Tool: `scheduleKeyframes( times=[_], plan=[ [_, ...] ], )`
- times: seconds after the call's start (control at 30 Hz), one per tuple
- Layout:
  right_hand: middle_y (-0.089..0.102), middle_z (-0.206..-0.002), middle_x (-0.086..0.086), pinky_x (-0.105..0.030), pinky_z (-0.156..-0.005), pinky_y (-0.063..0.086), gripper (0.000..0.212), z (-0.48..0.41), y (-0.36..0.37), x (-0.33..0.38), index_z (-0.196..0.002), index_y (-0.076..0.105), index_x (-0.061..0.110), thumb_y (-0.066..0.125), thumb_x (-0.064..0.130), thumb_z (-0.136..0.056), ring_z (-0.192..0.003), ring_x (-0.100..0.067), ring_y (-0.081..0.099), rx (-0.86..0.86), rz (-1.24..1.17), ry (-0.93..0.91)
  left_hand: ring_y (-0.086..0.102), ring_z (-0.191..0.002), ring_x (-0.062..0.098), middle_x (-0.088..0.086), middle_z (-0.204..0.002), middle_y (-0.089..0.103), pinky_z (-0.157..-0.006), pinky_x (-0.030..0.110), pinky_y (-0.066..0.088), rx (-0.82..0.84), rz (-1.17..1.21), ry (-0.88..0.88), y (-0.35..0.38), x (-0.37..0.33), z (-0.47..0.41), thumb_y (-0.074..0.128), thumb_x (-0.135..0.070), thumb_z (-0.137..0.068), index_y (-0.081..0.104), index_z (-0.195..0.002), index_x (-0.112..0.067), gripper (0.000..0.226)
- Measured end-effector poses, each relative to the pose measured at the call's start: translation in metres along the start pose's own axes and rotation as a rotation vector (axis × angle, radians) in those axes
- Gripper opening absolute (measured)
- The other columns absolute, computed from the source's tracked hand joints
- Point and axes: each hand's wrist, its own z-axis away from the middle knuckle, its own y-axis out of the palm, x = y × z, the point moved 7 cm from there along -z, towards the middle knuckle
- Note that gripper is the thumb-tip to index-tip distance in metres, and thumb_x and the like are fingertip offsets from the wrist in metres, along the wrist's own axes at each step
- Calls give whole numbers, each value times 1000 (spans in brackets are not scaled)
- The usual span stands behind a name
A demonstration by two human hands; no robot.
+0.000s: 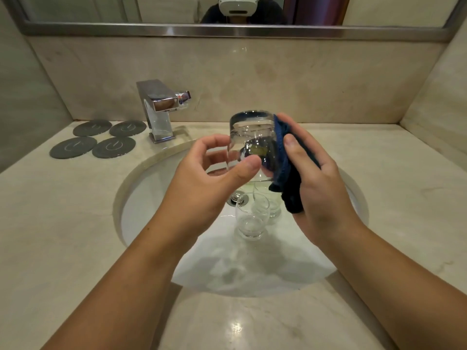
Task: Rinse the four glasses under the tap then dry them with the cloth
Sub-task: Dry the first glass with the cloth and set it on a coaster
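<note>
Your left hand [214,178] grips a clear, rounded tumbler [250,137] base-up over the sink [141,188], thumb and fingers pinching its lower wall. Your right hand [321,188] presses a dark blue, nubby cloth [285,168] against the tumbler's right side, fingers closed around the fabric; part of the cloth shows through the glass, so you cannot tell whether it reaches inside. Two more clear glasses stand upright in the white oval basin: the near glass [251,218] just beside the far glass [270,205], whose top is hidden behind the cloth and tumbler. A fourth glass cannot be made out. The drain [236,199] sits just left of them. On the polished beige stone surface [63,223], four round dark grey coasters [101,138] carry a pale printed mark too small to read. The square chrome tap [159,109] stands beside them.
</note>
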Motion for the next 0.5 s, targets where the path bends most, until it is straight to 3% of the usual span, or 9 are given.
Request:
scheduleKeyframes(
  times=[0.13,0.23,0.3,0.4,0.5],
  plan=[
    [61,-149,-16,-48,-116,44,45,-5,7,-11,-153,53,15,48,30,-111,-140,-35,58,105,-185,153,78,-104,12,-6,-111,81,-92,30,61,76,130,-51,4,-1,0,92,-41,-80,69,-125,-26,52],
    [67,-144,-13,-44,-111,48,40,-6,3,-11,-149,58,17,51,25,-110,-135,-31,63,57,-218,129,76,-109,6,-8,-122,77,-101,36,59,10,3,-3,-2,-2,-2,88,-61,-72,72,-124,-39,59],
    [72,-136,-9,-44,-109,51,35,-4,0,-6,-142,65,20,54,22,-109,-128,-28,68,-3,-185,89,77,-107,9,-11,-119,76,-103,41,60,-35,-41,27,-4,-3,-3,86,-57,-75,69,-126,-42,55],
    [75,-131,-2,-51,-113,51,31,0,-3,2,-136,70,26,57,20,-108,-124,-24,70,-61,-67,5,77,-103,10,-13,-109,77,-100,40,62,1,-46,41,2,-5,1,80,-47,-81,68,-122,-41,44],
    [74,-133,1,-58,-114,48,32,4,0,6,-135,70,34,59,23,-107,-127,-24,68,-39,58,-59,77,-101,8,-7,-118,76,-86,28,63,-11,-93,44,5,-6,3,90,-53,-75,62,-126,-38,60]
  ],
)
